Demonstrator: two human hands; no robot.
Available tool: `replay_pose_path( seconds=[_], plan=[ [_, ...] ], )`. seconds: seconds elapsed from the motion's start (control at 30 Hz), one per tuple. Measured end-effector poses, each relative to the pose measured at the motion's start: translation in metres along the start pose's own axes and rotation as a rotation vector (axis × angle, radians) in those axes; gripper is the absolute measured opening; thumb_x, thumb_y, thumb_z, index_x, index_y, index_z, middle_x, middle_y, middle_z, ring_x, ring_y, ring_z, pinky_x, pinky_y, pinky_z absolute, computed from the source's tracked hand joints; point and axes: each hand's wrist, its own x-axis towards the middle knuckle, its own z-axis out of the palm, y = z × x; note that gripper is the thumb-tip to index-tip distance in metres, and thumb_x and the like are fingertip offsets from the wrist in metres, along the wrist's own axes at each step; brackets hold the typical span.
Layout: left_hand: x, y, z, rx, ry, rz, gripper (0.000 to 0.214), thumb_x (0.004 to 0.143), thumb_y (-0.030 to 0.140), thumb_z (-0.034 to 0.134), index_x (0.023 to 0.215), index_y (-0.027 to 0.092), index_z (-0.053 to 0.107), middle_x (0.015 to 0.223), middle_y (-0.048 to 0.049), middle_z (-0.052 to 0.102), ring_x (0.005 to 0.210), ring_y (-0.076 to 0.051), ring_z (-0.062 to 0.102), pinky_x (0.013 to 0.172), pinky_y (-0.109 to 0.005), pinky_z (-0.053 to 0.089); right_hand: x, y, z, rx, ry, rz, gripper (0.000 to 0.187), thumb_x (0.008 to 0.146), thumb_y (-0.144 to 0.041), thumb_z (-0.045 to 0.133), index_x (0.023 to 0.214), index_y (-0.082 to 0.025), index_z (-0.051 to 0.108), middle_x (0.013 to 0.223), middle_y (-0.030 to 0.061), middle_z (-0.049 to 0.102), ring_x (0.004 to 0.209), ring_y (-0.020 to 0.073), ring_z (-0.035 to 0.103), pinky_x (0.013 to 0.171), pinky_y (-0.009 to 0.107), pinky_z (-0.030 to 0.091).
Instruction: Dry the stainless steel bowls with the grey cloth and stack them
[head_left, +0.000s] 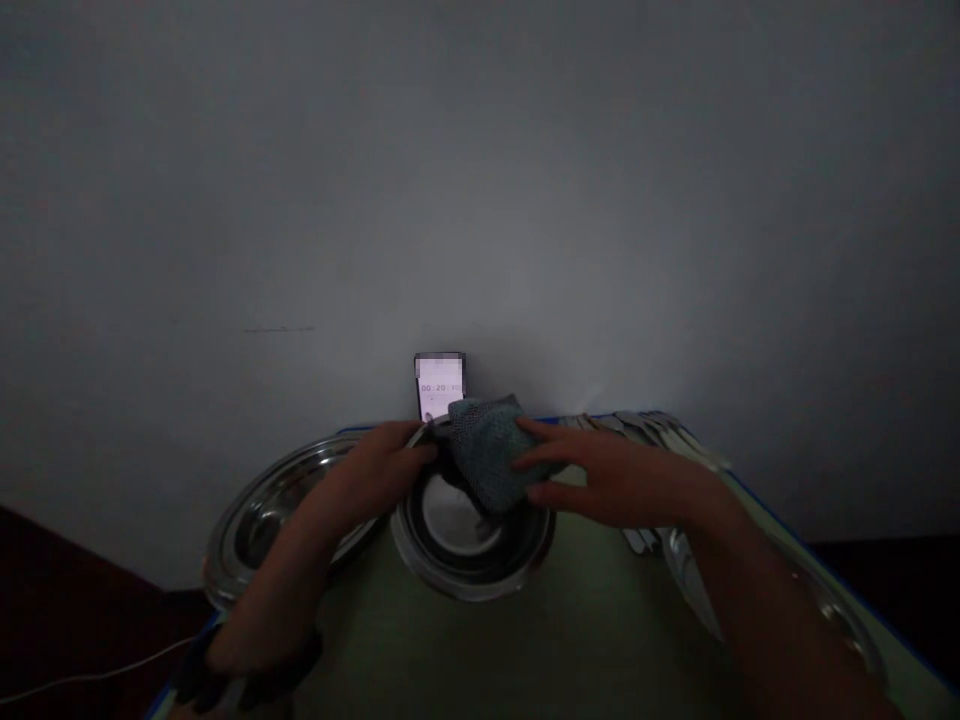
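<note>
A small steel bowl [472,560] stands in the middle of the table. My left hand [382,465] is closed on something thin and metallic at the bowl's far rim; I cannot make out what it is. My right hand [607,475] grips a grey-green cloth [487,450] and presses it against that item above the bowl. The scene is dim.
A wide steel plate [262,510] lies at the left, partly under my left arm. Several pieces of steel cutlery [660,430] lie at the far right. A lit phone [439,385] leans on the grey wall. Another steel dish [840,610] sits under my right forearm. The table [390,650] has a blue edge.
</note>
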Motion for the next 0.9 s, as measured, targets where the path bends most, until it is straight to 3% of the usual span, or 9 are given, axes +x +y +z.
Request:
replay_pose_path(
  seconds=[0.13,0.23,0.3,0.4,0.5,0.57,0.67,0.77,0.9],
  plan=[
    [0.001,0.001,0.002,-0.008,-0.004,-0.027,0.038,0.078,0.037,0.045,0.098,0.012,0.067,0.096,-0.0112,0.073,0.083,-0.024,0.066,0.073,-0.033,0.050,0.003,-0.003,0.007,-0.010,0.072,0.064,0.038,0.081,-0.043,0.057,0.111,-0.019,0.058,0.132,0.0123,0.053,0.110,0.0249,0.056,0.093,0.039,0.044],
    [0.000,0.003,0.003,-0.043,-0.034,-0.072,0.035,0.078,0.035,0.045,0.097,0.013,0.066,0.091,-0.0101,0.073,0.078,-0.022,0.066,0.070,-0.031,0.049,0.004,0.000,0.011,-0.008,0.058,0.037,0.064,0.071,-0.023,0.066,0.130,-0.018,0.042,0.131,0.0115,0.053,0.109,0.0227,0.056,0.091,0.035,0.045],
    [-0.002,0.004,0.003,-0.056,-0.047,-0.102,0.033,0.079,0.033,0.045,0.095,0.014,0.066,0.088,-0.0086,0.073,0.075,-0.021,0.065,0.069,-0.030,0.049,0.005,0.003,0.013,-0.024,0.070,-0.001,0.069,0.069,-0.013,0.062,0.134,-0.018,0.038,0.134,0.0107,0.051,0.113,0.0214,0.054,0.094,0.033,0.042],
    [-0.003,0.005,0.003,-0.086,-0.077,-0.074,0.029,0.077,0.030,0.046,0.092,0.016,0.066,0.090,-0.0057,0.073,0.078,-0.020,0.065,0.070,-0.029,0.049,0.010,0.005,0.012,-0.035,0.148,-0.028,0.048,0.074,-0.011,0.054,0.121,-0.020,0.052,0.121,0.0077,0.061,0.104,0.0188,0.057,0.090,0.032,0.042],
    [-0.004,0.005,0.002,-0.108,-0.133,-0.049,0.028,0.077,0.028,0.047,0.090,0.018,0.068,0.090,-0.0039,0.073,0.081,-0.021,0.066,0.072,-0.029,0.050,0.017,0.011,0.007,-0.008,0.278,0.050,0.020,0.084,-0.022,0.045,0.091,-0.017,0.063,0.082,0.0032,0.067,0.073,0.0148,0.058,0.066,0.027,0.042],
    [-0.004,0.004,0.003,-0.077,-0.154,-0.039,0.029,0.077,0.029,0.046,0.091,0.020,0.070,0.092,-0.0036,0.073,0.086,-0.022,0.066,0.077,-0.031,0.049,0.020,0.018,0.003,0.053,0.408,0.150,0.027,0.087,-0.032,0.042,0.076,-0.016,0.061,0.066,0.0011,0.061,0.062,0.0139,0.053,0.056,0.025,0.037],
    [-0.004,0.004,0.004,0.016,-0.151,-0.004,0.031,0.077,0.027,0.046,0.093,0.021,0.071,0.099,-0.0043,0.073,0.092,-0.024,0.065,0.084,-0.034,0.047,0.021,0.029,0.000,0.301,0.520,0.243,0.034,0.086,-0.040,0.043,0.070,-0.016,0.061,0.062,0.0004,0.059,0.060,0.0149,0.053,0.054,0.025,0.039],
    [-0.005,0.005,0.005,0.039,-0.182,0.032,0.033,0.078,0.027,0.045,0.099,0.023,0.070,0.105,-0.0036,0.072,0.096,-0.023,0.064,0.086,-0.033,0.046,0.021,0.035,0.002,0.559,0.489,0.256,0.035,0.084,-0.044,0.045,0.071,-0.017,0.063,0.064,-0.0001,0.060,0.060,0.0151,0.055,0.059,0.027,0.044],
    [-0.008,0.009,0.004,0.029,-0.193,0.026,0.033,0.078,0.030,0.046,0.102,0.027,0.069,0.103,0.0000,0.072,0.093,-0.022,0.066,0.083,-0.030,0.047,0.021,0.032,0.006,0.589,0.418,0.182,0.031,0.084,-0.042,0.048,0.075,-0.018,0.064,0.070,-0.0007,0.062,0.066,0.0150,0.057,0.063,0.026,0.045]
  ],
)
